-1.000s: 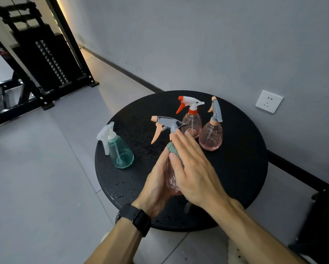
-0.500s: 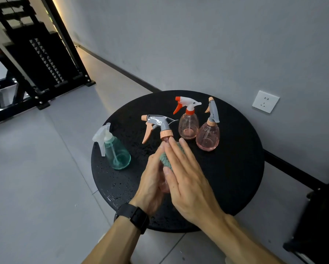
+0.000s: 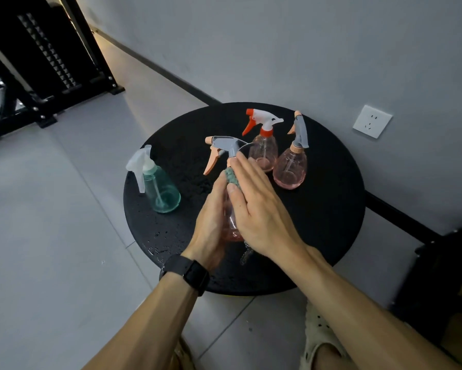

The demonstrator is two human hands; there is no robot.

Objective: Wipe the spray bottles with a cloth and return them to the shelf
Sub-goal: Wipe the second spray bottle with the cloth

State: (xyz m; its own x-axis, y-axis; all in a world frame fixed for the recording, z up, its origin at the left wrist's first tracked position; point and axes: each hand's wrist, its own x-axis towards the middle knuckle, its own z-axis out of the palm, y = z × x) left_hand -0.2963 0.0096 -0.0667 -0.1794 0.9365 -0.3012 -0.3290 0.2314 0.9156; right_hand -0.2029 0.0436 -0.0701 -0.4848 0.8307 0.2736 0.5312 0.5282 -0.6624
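Note:
My left hand [image 3: 211,222] grips a pink spray bottle [image 3: 231,225] with a grey head and orange trigger, upright over the round black table [image 3: 331,209]. The flat fingers of my right hand [image 3: 261,209] press a grey-green cloth [image 3: 232,177] against the bottle's neck and side; the cloth's tail hangs below my palm. Three more bottles stand on the table: a teal one [image 3: 161,190] at the left, a pink one with a red-and-white head [image 3: 263,150] behind, and a pink one with a grey head [image 3: 291,166] at the right.
Water drops speckle the tabletop. A black metal rack [image 3: 50,57] stands at the far left on the tiled floor. The grey wall with a white socket [image 3: 372,120] runs close behind the table. Dark furniture [image 3: 443,276] sits at the right.
My right hand slid the cloth down the held bottle and back up to its neck. The bottle's head has turned slightly. The other bottles stay put.

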